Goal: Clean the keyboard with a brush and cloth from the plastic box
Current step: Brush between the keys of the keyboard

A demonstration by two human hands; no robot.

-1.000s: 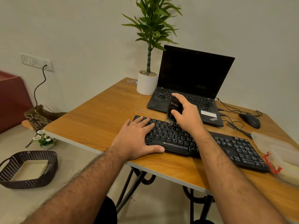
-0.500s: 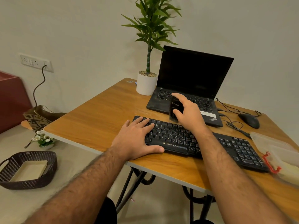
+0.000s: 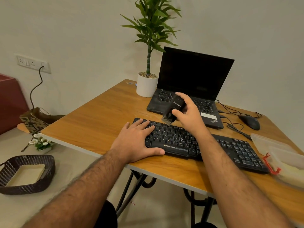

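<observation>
Now the left hand (image 3: 136, 142) lies flat, fingers straight, pressing the left end of the keyboard (image 3: 197, 142) on the counter (image 3: 92, 124). Its grip is released. The right hand (image 3: 189, 114) grasps the black brush (image 3: 172, 111), tilted, bristles at the keyboard's far edge. At the right, the plastic box (image 3: 279, 155) sits open; something pale inside, unclear.
</observation>
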